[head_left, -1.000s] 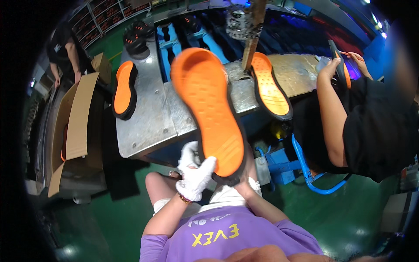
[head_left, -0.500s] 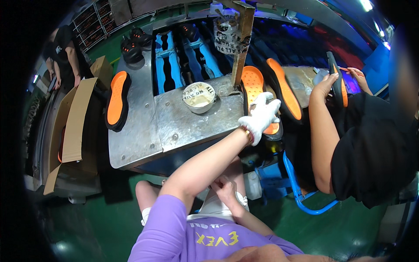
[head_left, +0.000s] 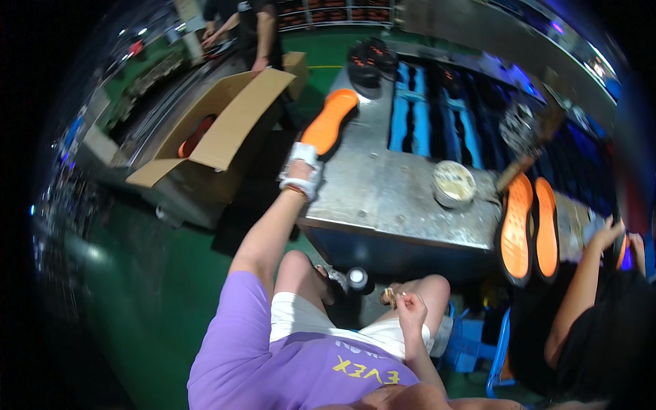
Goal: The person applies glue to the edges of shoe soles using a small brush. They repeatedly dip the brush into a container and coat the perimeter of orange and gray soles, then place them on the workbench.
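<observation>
A shoe sole with an orange top and black rim (head_left: 331,121) lies along the left side of the metal table. My left hand (head_left: 301,167), in a white glove, closes on its near end and hides that part. Over my lap is my right hand (head_left: 412,314), bare, with its fingers curled together; whatever they may hold is too small to make out. On the table's right side are two more orange-topped soles, a dimpled one (head_left: 517,222) and a smoother one (head_left: 546,225).
A round tub of pale paste (head_left: 454,184) stands on the metal table (head_left: 389,198) beside a wooden post. Behind are blue racks (head_left: 412,109) and black shoes (head_left: 369,65). An open cardboard box (head_left: 236,126) is at left. A co-worker's arm (head_left: 577,294) is at right, near a blue stool.
My left hand has left the dimpled sole on the right and swung across to the sole on the left. The view has turned left. My right hand remains closed over my lap.
</observation>
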Available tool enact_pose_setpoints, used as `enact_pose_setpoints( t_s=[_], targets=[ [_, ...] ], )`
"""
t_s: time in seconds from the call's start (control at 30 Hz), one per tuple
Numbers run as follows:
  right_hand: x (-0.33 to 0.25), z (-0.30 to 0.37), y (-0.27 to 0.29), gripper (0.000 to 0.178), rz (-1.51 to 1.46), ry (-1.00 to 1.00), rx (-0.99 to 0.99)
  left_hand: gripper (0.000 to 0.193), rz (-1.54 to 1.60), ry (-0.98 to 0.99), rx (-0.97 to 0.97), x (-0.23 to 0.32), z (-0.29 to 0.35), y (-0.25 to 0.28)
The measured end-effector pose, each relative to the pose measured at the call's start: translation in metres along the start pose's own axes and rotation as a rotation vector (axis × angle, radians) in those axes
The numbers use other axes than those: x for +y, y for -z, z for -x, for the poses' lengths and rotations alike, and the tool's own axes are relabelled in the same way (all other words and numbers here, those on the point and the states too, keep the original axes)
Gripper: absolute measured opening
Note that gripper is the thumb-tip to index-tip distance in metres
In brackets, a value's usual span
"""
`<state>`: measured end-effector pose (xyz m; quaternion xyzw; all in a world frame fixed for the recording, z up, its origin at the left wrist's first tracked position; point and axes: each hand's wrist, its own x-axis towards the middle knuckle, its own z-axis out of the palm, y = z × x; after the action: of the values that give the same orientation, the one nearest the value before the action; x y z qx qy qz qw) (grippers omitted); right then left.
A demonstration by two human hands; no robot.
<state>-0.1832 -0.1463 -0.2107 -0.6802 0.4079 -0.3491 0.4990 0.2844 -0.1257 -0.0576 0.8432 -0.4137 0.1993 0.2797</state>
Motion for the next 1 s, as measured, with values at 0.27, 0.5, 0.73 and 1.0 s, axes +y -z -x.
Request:
enact_pose_setpoints(
  t_s=[0.27,0.5,0.73,1.0],
  targets=[
    [-0.069,-0.036,0.041,0.012,-0.139,0.178,-0.011,0.024,0.349,0.002,0.052,0.094,0.121,0.099],
    [-0.231,-0.181,0.084,0.012,0.276,0.669,0.21,0.04,1.546,0.792,0.087,0.109,0.194,0.143],
    [-0.253,-0.261,0.062,0.017,0.991,0.695,0.02,0.046,2.152,1.165,-0.12,0.094,0.173,0.111],
    [-0.218,-0.286,0.048,0.017,1.214,0.79,-0.069,0.047,2.185,1.218,-0.214,0.103,0.163,0.111]
  ],
)
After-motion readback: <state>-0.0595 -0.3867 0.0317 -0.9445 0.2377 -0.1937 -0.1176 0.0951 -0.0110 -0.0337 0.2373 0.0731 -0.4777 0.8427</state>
